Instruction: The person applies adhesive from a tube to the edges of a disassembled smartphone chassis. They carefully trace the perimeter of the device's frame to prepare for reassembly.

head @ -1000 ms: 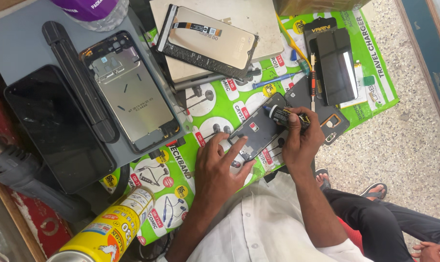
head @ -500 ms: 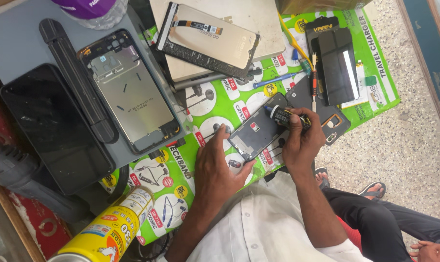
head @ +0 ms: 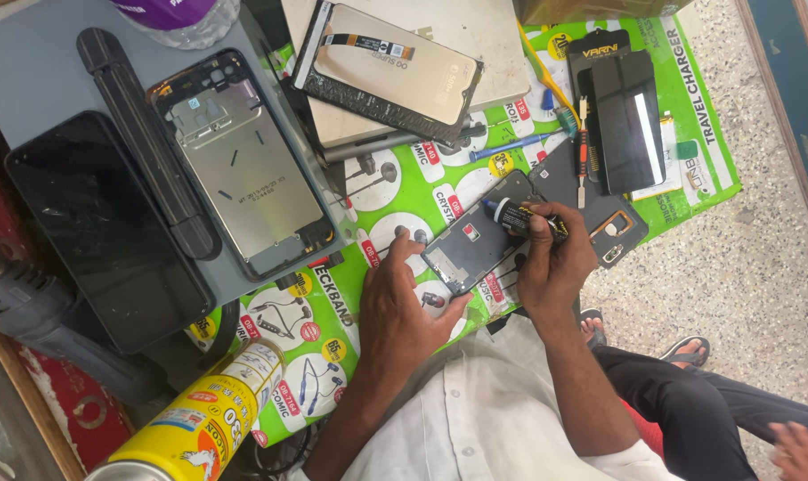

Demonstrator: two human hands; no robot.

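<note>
Glue tube poised over an opened phone body

Fingers of the right hand [head: 555, 263] are pinched together around a small black-and-white glue tube [head: 521, 216], its blue nozzle aimed toward ten o'clock at the upper edge of the opened phone body [head: 477, 239]. That body lies flat on the green printed sheet [head: 404, 183], near the middle of the view, tilted so that its long axis runs from seven to one o'clock. The left hand [head: 402, 307] rests at the body's seven o'clock corner, fingers spread and pressing the near edge down rather than closed around it.

Handling, as a judgement: the phone body looks light, thin and rigid, with exposed inner parts that would be fragile, so its bare outer rim is the safe place to hold. The tube appears soft-walled and would answer to a gentle squeeze at mid-length.

At ten o'clock sits a bare metal phone frame [head: 243, 165]; a black screen panel [head: 101, 227] lies at nine, a display assembly [head: 386, 67] at twelve, and a yellow spray can [head: 199, 419] at seven.
</note>
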